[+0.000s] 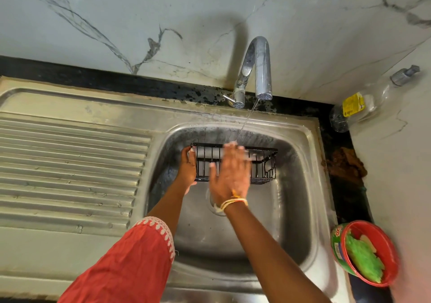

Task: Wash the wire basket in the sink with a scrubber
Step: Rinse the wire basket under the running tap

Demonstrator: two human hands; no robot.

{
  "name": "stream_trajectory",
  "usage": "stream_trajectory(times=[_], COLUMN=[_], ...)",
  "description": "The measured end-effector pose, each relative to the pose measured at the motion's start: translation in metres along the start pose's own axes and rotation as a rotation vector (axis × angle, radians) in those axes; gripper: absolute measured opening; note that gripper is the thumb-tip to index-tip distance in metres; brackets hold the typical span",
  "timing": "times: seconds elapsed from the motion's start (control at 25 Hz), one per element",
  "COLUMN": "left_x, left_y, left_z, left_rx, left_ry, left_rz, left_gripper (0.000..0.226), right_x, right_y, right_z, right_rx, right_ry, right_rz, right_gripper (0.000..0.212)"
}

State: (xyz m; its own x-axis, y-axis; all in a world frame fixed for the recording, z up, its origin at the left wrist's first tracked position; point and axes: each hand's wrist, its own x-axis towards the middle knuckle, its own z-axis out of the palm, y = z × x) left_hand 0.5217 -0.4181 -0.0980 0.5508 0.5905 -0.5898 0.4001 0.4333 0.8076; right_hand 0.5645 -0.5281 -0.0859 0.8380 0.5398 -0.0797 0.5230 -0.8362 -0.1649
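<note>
Head view: wire basket (261, 165) held over the sink (300, 186), long axis left to right, under a thin tap stream. Left hand (187, 168) gripping its left end; right hand (229, 174) flat against its front, fingers (233, 153) straight, blurred. Scrubber (363, 257) well apart in the red tub (387, 244), nearer the right hand.

Pretty even, soft indoor light. The tap (256, 67) throws a dark shadow up the wall (140, 11) at top centre. The right hand (229, 174) is motion-blurred. Wide-angle lens bends the sink (310, 162) edges, with mild glare on the steel.
</note>
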Motion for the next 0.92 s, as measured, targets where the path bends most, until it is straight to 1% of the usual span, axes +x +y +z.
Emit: stream_trajectory(times=[0.04, 0.08, 0.12, 0.2, 0.24, 0.28, 0.32, 0.44, 0.48, 0.56, 0.6, 0.68, 0.72, 0.76, 0.84, 0.92], left_x=[-0.001, -0.002, -0.001, 0.005, 0.007, 0.008, 0.007, 0.003, 0.002, 0.004, 0.003, 0.003, 0.004, 0.007, 0.014, 0.016], left_y=[-0.004, -0.008, -0.011, -0.009, -0.005, -0.003, -0.001, 0.003, 0.004, 0.002, 0.002, 0.004, 0.004, 0.006, 0.009, 0.01], left_z=[-0.001, -0.005, -0.009, -0.015, -0.014, -0.012, -0.009, -0.001, 0.0, -0.002, -0.002, -0.002, -0.005, -0.009, -0.019, -0.028], left_rx=[0.003, 0.018, 0.002, -0.069, -0.07, -0.019, 0.01, 0.006, 0.011, 0.002, -0.009, -0.035, -0.041, -0.054, -0.088, -0.117], left_ry=[-0.016, -0.045, -0.082, -0.126, -0.099, -0.058, -0.023, 0.033, 0.03, 0.043, 0.04, 0.044, 0.051, 0.059, 0.056, 0.03], left_rz=[0.044, 0.083, 0.076, -0.01, -0.047, -0.045, -0.044, -0.041, -0.048, -0.061, -0.067, -0.065, -0.071, -0.085, -0.128, -0.161], left_gripper=[0.04, 0.04, 0.038, 0.03, 0.027, 0.028, 0.031, 0.035, 0.036, 0.037, 0.037, 0.037, 0.039, 0.041, 0.045, 0.055], right_x=[-0.004, -0.006, -0.002, 0.007, 0.01, 0.015, 0.02, 0.027, 0.029, 0.033, 0.038, 0.048, 0.053, 0.055, 0.057, 0.058], right_y=[-0.024, -0.041, -0.047, -0.03, -0.012, 0.01, 0.035, 0.105, 0.119, 0.126, 0.119, 0.107, 0.104, 0.102, 0.098, 0.088], right_z=[0.003, 0.003, 0.002, -0.002, -0.002, -0.003, -0.004, -0.015, -0.017, -0.022, -0.026, -0.035, -0.039, -0.043, -0.054, -0.073], right_rx=[0.0, 0.011, 0.021, -0.007, -0.046, -0.068, -0.071, -0.021, 0.055, 0.361, 0.536, 0.806, 0.889, 0.942, 0.993, 1.022], right_ry=[-0.03, -0.065, -0.097, -0.104, -0.078, -0.046, -0.019, 0.021, 0.016, 0.002, -0.001, -0.022, -0.031, -0.03, 0.022, 0.095], right_rz=[-0.156, -0.268, -0.333, -0.386, -0.378, -0.333, -0.251, 0.008, 0.038, 0.079, 0.158, 0.407, 0.506, 0.559, 0.564, 0.483], right_gripper=[0.067, 0.064, 0.063, 0.06, 0.059, 0.059, 0.06, 0.067, 0.067, 0.063, 0.061, 0.069, 0.071, 0.067, 0.048, 0.038])
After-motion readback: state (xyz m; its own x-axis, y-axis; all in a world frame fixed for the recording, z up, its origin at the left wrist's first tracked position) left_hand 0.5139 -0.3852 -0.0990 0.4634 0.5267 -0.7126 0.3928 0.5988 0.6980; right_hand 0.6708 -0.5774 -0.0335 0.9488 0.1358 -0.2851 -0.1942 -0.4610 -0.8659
